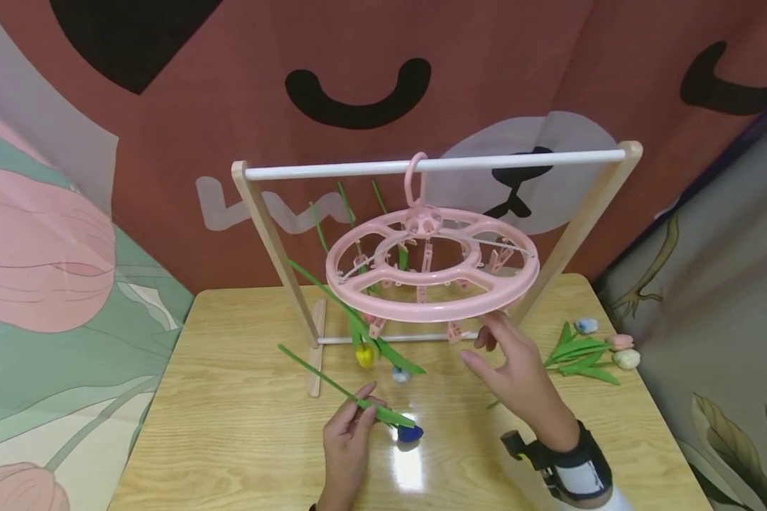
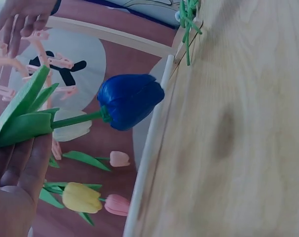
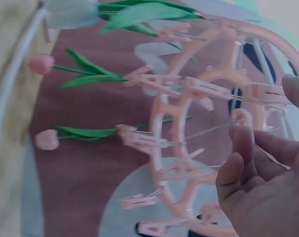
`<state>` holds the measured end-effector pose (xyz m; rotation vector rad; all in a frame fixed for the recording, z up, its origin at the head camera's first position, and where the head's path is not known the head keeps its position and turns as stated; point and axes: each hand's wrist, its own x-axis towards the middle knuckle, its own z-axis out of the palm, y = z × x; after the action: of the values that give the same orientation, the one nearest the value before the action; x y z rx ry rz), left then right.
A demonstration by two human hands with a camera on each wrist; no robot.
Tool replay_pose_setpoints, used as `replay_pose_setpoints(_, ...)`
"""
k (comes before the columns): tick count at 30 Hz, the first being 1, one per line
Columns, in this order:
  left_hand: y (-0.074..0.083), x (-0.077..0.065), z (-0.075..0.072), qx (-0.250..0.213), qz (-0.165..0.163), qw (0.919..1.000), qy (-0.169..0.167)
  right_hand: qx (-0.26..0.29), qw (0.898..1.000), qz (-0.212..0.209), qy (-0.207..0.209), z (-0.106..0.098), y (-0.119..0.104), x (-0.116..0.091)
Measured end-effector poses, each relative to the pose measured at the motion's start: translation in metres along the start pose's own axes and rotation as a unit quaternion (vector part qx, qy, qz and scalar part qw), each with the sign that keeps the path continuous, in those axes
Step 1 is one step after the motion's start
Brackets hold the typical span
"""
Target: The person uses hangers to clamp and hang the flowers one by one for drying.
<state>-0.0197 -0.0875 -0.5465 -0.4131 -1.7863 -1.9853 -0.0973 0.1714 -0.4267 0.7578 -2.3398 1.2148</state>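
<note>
Head view: left hand [image 1: 347, 434] pinches blue tulip [image 1: 410, 433] by its leafy stem; right hand [image 1: 523, 375], thumb apart from loosely bent fingers, beside pink clip hanger [image 1: 422, 311]; contact unclear.

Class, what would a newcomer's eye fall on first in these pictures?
Probably the round pink clip hanger, hooked over the white bar at the centre. Next might come the deep-blue tulip, held in the left hand in front of it. Pale tulips also stand out on the table's right side.
</note>
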Motion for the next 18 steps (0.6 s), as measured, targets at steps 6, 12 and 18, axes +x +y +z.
replay_pose_setpoints(6,0.0,0.012,0.004,0.027,0.035,0.9985,-0.032,0.045,0.999,-0.008,0.0,-0.002,-0.006,0.019)
replay_pose_setpoints(12,0.002,0.018,0.008,0.052,0.036,0.9971,-0.042,0.091,0.996,0.003,-0.003,0.0,-0.008,0.026)
replay_pose_setpoints(18,0.006,0.025,0.014,0.054,0.044,0.9962,-0.052,0.179,0.984,0.012,-0.01,0.0,-0.011,0.029)
